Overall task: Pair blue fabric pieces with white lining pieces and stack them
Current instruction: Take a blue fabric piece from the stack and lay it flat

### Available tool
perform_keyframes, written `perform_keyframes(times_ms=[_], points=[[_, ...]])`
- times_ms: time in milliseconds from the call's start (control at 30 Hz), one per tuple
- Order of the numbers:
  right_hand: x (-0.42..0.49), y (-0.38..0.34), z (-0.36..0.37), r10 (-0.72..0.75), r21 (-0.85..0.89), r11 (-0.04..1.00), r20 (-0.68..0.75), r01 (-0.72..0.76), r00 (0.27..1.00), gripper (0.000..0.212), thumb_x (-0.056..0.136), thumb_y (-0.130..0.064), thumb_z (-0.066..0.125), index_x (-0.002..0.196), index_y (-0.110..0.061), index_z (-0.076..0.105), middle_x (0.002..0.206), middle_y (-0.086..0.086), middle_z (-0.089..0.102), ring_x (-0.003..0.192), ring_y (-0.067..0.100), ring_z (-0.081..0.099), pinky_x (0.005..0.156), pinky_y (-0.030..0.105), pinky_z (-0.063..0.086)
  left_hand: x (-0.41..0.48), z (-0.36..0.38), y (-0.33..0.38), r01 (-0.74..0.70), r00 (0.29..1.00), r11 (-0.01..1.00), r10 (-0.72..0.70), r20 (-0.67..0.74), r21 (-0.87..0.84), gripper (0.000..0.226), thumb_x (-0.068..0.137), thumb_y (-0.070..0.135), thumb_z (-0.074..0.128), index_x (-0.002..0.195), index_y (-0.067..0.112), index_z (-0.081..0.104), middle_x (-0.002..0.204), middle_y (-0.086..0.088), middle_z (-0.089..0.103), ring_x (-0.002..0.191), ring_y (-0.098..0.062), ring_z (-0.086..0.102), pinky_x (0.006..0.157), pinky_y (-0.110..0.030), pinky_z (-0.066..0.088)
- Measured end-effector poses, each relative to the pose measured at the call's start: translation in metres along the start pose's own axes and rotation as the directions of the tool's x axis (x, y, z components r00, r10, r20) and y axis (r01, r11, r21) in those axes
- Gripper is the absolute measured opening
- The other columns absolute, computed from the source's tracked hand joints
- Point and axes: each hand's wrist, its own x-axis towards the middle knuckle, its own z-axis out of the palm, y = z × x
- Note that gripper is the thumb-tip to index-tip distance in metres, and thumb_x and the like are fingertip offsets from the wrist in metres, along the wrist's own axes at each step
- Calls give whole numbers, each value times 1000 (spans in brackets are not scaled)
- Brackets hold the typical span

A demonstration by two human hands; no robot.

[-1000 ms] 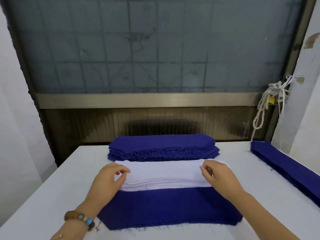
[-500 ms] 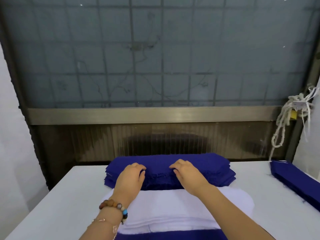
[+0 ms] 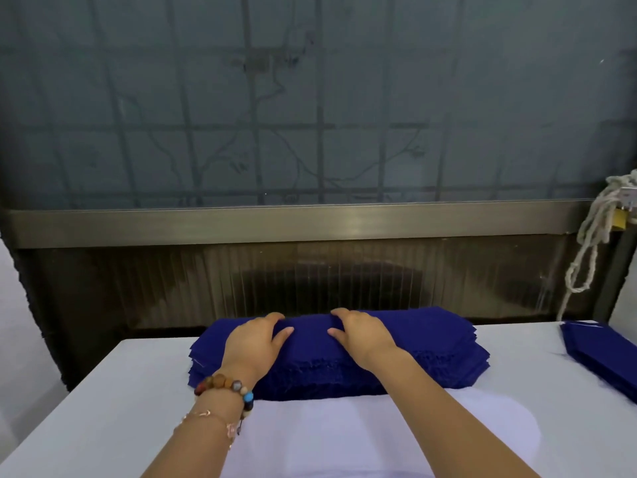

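Blue, fray-edged cloth under two flat palms.
Left hand (image 3: 255,343) and right hand (image 3: 362,334) rest palm down, fingers lightly bent and gripping nothing, on the thick blue fabric stack (image 3: 431,343) at the white table's (image 3: 103,391) far side. The smooth white lining stack (image 3: 344,439) lies just nearer, under the forearms. Another blue pile (image 3: 603,350) sits at the right.

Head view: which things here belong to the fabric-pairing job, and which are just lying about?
Job: blue fabric stack, with left hand and right hand resting on it; white lining pile nearer the person; second blue stack at far right, probably.
Lying about: knotted white rope and brass padlock hanging by the window frame.
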Motion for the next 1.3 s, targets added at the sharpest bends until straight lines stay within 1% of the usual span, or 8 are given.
perform_keyframes(times_ms=[133,300,567,733,833,933,1133,1300], points=[[3,8,0,-13,61,998,-5,13,1000,46,99,-44,46,141,-28,39,110,1,65,98,19,62,79,31,50,1,0,-4,-28,1000,999,28,-8,-29,36,97,50,43,129,34,46,78,14,52,76,-7,56,64,-21,43],[5,14,1,-35,152,988,-16,38,999,41,96,-44,50,135,-36,40,76,-11,57,79,11,58,70,29,48,5,-5,-10,24,1000,983,-22,15,-183,23,92,45,57,110,32,53,70,5,60,67,-8,58,56,-22,42],[4,15,-2,-63,190,980,2,62,998,42,97,-43,51,137,-40,39,72,-14,55,79,8,57,74,28,47,10,-1,0,137,986,979,-150,-79,-149,15,90,42,63,93,28,59,81,9,56,71,-7,54,55,-22,37],[3,16,-1,-53,227,972,1,52,999,39,96,-42,53,132,-41,40,72,-11,56,76,7,57,72,28,48,4,10,10,57,972,998,-57,-229,-10,15,93,33,60,85,22,53,96,9,43,69,-5,46,52,-17,33],[3,17,-1,-53,241,969,-9,53,999,42,95,-41,54,134,-43,39,72,-11,57,76,6,56,73,28,48,4,11,13,24,974,995,-1,-228,100,12,97,30,55,91,20,56,101,6,44,83,-8,47,61,-23,47],[2,18,-1,-61,239,969,-15,62,998,43,96,-41,54,136,-45,39,72,-11,58,77,6,56,75,30,49,5,9,14,-9,974,972,62,-219,236,13,100,29,48,101,21,58,110,5,45,95,-10,42,69,-23,46],[1,18,1,-80,227,970,-22,83,997,37,97,-40,52,132,-44,42,76,-5,62,76,9,59,73,32,52,-1,2,4,-60,955,977,115,-273,203,16,97,20,54,108,18,65,102,1,61,97,-14,46,75,-26,43],[4,18,1,-67,217,974,-16,69,998,43,96,-41,53,137,-39,39,71,-13,55,77,6,56,72,28,47,-4,-4,3,-142,931,963,208,-298,228,7,89,16,66,95,16,70,87,-2,68,84,-20,54,69,-33,44]])
